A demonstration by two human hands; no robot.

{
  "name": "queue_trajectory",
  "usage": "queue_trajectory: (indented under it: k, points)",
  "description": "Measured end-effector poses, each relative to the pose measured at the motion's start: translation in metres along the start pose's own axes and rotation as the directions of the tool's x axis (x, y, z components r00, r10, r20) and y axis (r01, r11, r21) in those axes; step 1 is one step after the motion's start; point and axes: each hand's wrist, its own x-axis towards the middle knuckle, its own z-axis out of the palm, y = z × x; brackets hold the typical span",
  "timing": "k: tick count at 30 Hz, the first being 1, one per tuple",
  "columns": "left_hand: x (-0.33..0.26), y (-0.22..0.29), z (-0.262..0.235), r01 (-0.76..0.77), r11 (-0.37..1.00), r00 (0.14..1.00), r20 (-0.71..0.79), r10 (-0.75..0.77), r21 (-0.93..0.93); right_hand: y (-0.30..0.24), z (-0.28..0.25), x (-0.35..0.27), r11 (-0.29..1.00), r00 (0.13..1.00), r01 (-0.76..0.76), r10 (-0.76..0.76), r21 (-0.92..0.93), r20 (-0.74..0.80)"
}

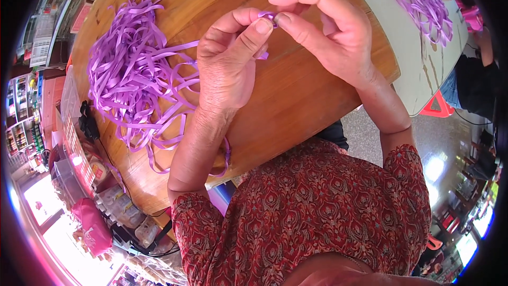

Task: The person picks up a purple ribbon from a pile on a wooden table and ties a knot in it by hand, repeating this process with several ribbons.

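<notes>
Just beside the right edge of the brown wooden table (296,106) stands a pale table (423,77) with dark veins in its top, a red plastic stool (438,107) partly under it. Right of the wooden table's near edge spreads a grey speckled floor (370,135), where bright light glares. Left of that table rise crowded shelves (20,122), with a glowing, washed-out window or doorway (42,201) nearer the wearer.

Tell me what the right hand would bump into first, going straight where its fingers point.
Probably the purple ribbon pinched in the left hand, right by the right hand's thumb tip; depth is unclear.
</notes>
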Motion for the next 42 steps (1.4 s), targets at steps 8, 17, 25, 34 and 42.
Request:
queue_trajectory:
  k: [8, 17, 25, 34, 42]
  points:
    - [-0.001, -0.002, -0.001, -0.007, 0.999, 1.000, -0.003, 0.007, 0.045, 0.003, -0.007, 0.000, 0.995, 0.997, -0.001, -0.007, 0.097, 0.075]
    - [-0.002, -0.002, 0.001, 0.005, 0.996, 0.999, 0.034, -0.008, 0.094, 0.004, -0.013, -0.003, 0.982, 0.990, -0.101, 0.084, 0.161, 0.110]
    - [-0.002, 0.002, 0.007, -0.018, 0.965, 0.999, 0.053, 0.004, 0.261, 0.007, -0.014, -0.007, 0.907, 0.944, -0.331, 0.316, 0.260, 0.098]
    - [-0.007, 0.004, 0.012, 0.016, 0.940, 0.995, -0.096, 0.018, 0.339, 0.007, -0.014, -0.010, 0.893, 0.920, -0.392, 0.378, 0.223, 0.102]
    - [-0.007, 0.004, 0.010, 0.044, 0.957, 0.990, -0.141, -0.003, 0.287, 0.007, -0.014, -0.007, 0.925, 0.947, -0.322, 0.310, 0.200, 0.089]
